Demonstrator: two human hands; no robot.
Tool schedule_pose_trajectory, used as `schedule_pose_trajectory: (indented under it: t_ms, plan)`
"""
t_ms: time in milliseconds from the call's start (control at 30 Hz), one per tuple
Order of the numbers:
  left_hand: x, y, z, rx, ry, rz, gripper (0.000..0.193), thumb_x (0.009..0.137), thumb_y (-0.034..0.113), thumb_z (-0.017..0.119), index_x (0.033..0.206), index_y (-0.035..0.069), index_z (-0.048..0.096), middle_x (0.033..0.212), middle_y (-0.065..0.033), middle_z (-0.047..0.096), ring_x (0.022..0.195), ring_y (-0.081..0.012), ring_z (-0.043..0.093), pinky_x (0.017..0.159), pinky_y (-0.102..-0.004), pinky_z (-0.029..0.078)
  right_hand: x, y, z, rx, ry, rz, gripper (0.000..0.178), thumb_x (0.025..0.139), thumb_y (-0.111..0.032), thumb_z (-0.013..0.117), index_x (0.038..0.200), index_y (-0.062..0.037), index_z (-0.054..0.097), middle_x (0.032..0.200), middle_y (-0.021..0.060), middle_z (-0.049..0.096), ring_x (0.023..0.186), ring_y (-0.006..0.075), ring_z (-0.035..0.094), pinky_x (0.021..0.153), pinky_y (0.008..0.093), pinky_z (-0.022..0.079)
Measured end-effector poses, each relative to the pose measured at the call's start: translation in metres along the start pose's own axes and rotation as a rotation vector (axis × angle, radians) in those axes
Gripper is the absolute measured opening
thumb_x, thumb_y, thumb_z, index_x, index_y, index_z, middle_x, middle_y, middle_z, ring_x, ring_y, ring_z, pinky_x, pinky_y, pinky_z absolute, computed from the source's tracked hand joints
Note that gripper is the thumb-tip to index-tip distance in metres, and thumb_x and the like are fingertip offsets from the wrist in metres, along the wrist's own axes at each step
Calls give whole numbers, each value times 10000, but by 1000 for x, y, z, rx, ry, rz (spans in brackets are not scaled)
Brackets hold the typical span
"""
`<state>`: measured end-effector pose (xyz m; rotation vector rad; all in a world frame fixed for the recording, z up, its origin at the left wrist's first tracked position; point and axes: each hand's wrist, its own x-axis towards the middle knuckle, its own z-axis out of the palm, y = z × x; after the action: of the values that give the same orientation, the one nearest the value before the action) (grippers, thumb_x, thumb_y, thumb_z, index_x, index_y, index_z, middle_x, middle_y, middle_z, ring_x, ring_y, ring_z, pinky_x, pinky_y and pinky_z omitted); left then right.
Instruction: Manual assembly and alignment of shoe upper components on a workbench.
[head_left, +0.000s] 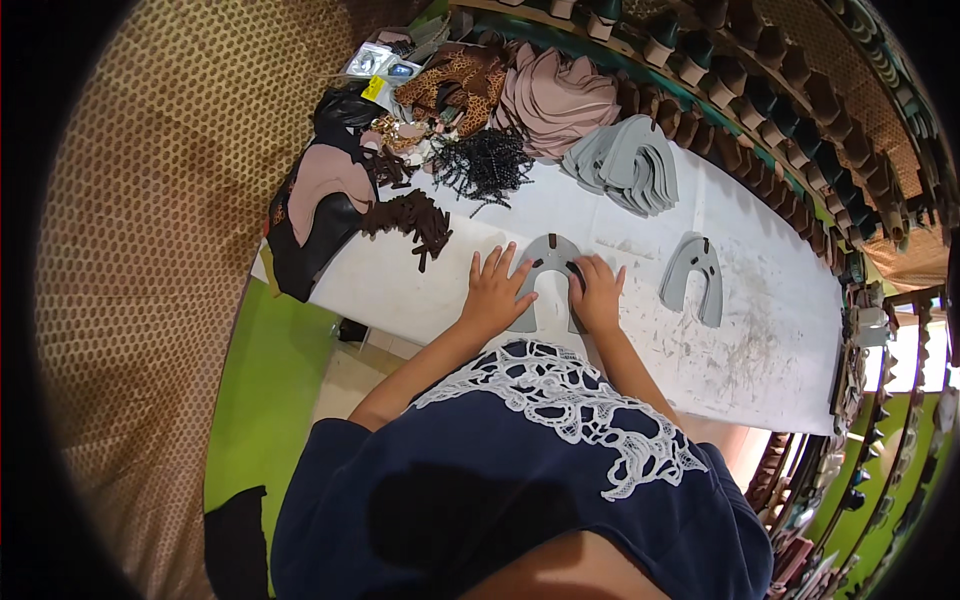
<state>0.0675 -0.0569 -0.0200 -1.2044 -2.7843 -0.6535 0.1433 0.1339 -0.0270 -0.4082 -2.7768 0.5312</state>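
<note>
We see both forearms rise from the lower part of the view, elbows bent, and converge over the white worktop (385, 288). The left hand (494, 294) lies palm down, fingers fanned and pointing away from the wearer, its index fingertip and thumb at the left limb of a grey horseshoe-shaped piece (540, 252). That piece lies flat between the hands, its curve facing away. The left grip is spread, with nothing clamped in it. The right hand (599, 296) bends its fingers inward over the piece's right limb; whether that grip pinches anything, we cannot tell.

Much of the right limb is hidden beneath that hand, and we struggle to follow the piece's lower ends close to the white lace collar (575, 405). Small dark marks by the fingertips are too small for us to identify. In the black tangled heap (483, 165), single strands are hard to separate, and the shoe racks (765, 105) are cut off by the fisheye rim.
</note>
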Motion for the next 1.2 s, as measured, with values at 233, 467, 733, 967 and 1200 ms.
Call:
schedule_pose_trajectory:
  t_ms: [233, 467, 733, 967, 1200]
  plan:
    - [2, 1, 0, 41, -8, 40, 507, 846, 416, 544, 1296, 193, 476, 1387, -182, 328, 1274, -366, 297, 1045, -584, 136, -9, -6, -5, -18, 25, -26, 287, 828, -197, 567, 1110, -151, 589, 1185, 35, 544, 1204, 233, 444, 1035, 617, 160]
    - [4, 3, -2, 47, -42, -13, 524, 855, 401, 532, 1302, 136, 468, 1392, -186, 326, 1279, -367, 295, 1057, -571, 124, -9, -3, -5, -26, -30, -36, 330, 829, -207, 570, 1152, -140, 589, 1239, 69, 507, 1234, 270, 405, 1030, 614, 162]
    - [8, -4, 10, -47, 27, -139, 425, 853, 315, 552, 1222, 104, 549, 1371, -150, 387, 1293, -342, 295, 1073, -547, 108, -8, 3, 2, 1, 157, 71, 273, 824, -223, 586, 1064, -100, 633, 1288, 109, 468, 1258, 332, 358, 1048, 572, 169]
    - [21, 5, 9, -155, 166, -332, 142, 749, 241, 677, 848, 142, 705, 1316, -38, 474, 1297, -318, 304, 1050, -601, 95, -10, 15, -7, 237, 188, 109, 123, 772, -156, 657, 876, -95, 678, 1195, 90, 534, 1214, 335, 405, 1019, 554, 228]
    - [30, 46, -3, -211, 204, -254, 107, 743, 252, 673, 771, 149, 677, 1283, -22, 494, 1299, -362, 265, 1038, -620, 79, -26, 44, -37, 409, 235, 119, 125, 728, -188, 704, 827, -111, 702, 1105, 72, 576, 1161, 324, 455, 998, 496, 296]
